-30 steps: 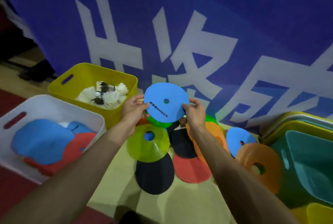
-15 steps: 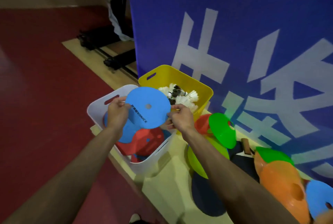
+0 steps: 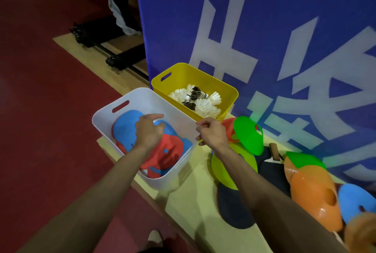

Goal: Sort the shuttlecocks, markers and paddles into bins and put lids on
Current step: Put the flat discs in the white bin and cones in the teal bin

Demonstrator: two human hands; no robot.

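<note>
Head view, left hand [image 3: 148, 131] relaxed, empty, over white bin [image 3: 142, 97], right hand [image 3: 212, 133] likewise

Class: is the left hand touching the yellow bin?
Apart. The head view shows the left hand over the white bin, whose bare far wall lies between it and the yellow bin.

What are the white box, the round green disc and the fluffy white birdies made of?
The white rectangular bin looks like smooth, matte moulded plastic: even walls, cut-out handle slot. The round green disc marker seems thin, slightly glossy plastic; its curved rim catches light. The white shuttlecocks look feathered, with separate ribbed vanes, though synthetic is possible.
</note>
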